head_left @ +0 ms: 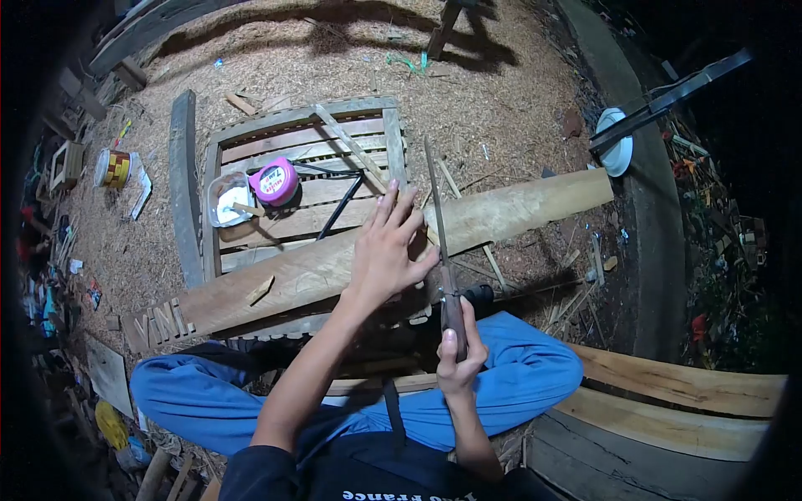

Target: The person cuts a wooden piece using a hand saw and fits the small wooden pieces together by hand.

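Observation:
A long wooden board (518,210) lies slantwise across a low slatted wooden frame (292,219). My left hand (386,242) rests on the board with its fingers spread, the fingertips near its far edge. My right hand (461,346) is wrapped round the dark handle of a saw, just on the near side of the board. The thin saw blade (437,196) crosses over the board to the right of my left hand and points away from me. A small wood chip (261,290) lies on the board's left part.
On the slats are a pink tape measure (274,182), a clear tub (227,202) with white contents, and a thin strip (347,142). More planks (685,380) lie at the lower right. A white disc (616,144) stands near the board's right end; sawdust covers the ground.

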`<action>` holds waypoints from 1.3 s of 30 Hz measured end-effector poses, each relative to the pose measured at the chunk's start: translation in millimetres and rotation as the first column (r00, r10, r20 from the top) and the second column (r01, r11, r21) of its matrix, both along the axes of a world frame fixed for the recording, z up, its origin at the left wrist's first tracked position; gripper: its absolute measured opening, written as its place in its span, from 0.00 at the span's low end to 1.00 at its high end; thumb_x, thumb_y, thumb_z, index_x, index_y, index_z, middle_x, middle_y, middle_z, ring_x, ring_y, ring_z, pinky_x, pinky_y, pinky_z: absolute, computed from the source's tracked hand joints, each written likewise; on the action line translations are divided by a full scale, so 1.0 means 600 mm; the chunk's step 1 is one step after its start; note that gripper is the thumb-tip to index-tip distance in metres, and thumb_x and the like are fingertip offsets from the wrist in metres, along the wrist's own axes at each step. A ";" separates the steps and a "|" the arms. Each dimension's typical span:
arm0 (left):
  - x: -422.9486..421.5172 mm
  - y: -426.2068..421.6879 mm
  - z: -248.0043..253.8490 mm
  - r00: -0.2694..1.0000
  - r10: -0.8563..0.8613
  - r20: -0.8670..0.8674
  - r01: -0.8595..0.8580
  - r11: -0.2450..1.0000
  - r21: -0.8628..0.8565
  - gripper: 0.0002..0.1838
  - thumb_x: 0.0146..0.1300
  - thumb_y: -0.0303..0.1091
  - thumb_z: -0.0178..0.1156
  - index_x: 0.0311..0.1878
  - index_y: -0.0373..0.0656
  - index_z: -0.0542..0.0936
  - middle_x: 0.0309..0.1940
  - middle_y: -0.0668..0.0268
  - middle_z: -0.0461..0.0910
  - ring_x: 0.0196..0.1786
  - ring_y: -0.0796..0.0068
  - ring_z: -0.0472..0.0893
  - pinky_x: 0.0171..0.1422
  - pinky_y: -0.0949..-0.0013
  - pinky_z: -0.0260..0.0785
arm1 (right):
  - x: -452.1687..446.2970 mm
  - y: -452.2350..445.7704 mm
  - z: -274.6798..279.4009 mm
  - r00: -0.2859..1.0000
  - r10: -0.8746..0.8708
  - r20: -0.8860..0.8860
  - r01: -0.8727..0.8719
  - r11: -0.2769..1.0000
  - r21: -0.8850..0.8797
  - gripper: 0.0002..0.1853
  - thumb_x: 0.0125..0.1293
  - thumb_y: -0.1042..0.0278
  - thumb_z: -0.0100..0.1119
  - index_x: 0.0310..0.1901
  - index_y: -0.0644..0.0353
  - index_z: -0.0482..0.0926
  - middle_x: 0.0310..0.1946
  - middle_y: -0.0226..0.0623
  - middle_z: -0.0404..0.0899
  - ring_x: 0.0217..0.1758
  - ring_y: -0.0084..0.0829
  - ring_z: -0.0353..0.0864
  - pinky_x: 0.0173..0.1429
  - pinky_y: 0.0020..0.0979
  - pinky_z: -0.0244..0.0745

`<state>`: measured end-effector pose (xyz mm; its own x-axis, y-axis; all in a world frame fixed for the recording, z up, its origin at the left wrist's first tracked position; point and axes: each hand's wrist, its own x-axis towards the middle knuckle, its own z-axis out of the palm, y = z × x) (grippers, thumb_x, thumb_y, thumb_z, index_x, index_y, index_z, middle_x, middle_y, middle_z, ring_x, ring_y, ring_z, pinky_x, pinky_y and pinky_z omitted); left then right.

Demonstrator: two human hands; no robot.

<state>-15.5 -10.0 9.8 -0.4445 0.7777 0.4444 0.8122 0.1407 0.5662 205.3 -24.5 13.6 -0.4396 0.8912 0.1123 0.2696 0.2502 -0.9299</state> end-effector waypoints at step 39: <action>-0.002 0.002 0.002 0.999 -0.001 0.049 0.001 1.000 0.000 0.18 0.63 0.44 0.70 0.44 0.39 0.80 0.75 0.52 0.71 0.83 0.42 0.60 0.80 0.46 0.63 | 0.023 0.005 -0.022 0.988 -0.038 -0.150 0.037 0.999 -0.013 0.30 0.72 0.59 0.56 0.70 0.69 0.76 0.27 0.28 0.80 0.23 0.16 0.72 0.27 0.25 0.67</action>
<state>-17.0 -8.8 11.2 -0.4650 0.7781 0.4223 0.7836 0.1398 0.6053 219.0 -21.6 0.5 -0.3848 0.9080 0.1655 0.1357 0.2330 -0.9630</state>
